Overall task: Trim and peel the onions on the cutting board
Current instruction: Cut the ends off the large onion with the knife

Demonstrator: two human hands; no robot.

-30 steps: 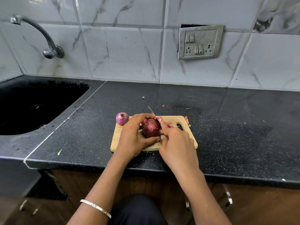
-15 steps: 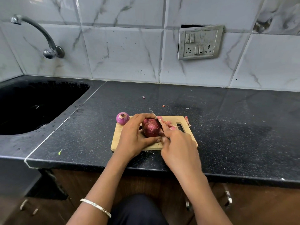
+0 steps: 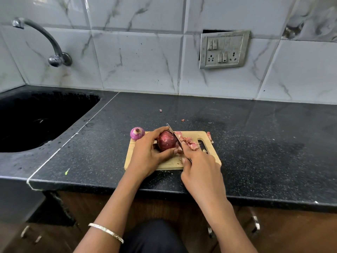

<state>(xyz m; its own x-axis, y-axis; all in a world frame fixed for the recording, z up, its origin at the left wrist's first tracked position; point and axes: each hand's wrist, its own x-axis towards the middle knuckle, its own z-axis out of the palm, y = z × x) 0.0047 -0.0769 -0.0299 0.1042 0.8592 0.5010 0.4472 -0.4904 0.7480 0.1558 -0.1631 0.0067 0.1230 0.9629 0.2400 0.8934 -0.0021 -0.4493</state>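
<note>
A home kitchen, seen at its worktop.

A black speckled stone desk (image 3: 255, 143) runs under the left hand (image 3: 145, 156), with a dark sink (image 3: 36, 121) sunk into it far to that hand's left and a curved metal tap (image 3: 45, 39) on the wall above the sink. Behind the hand rise white marble-look tiles (image 3: 136, 61) bearing a switch and socket plate (image 3: 224, 49); below the desk edge are wooden cabinet fronts (image 3: 291, 230) with metal handles. A wooden cutting board (image 3: 191, 134) with red onions lies under the hand.
</note>
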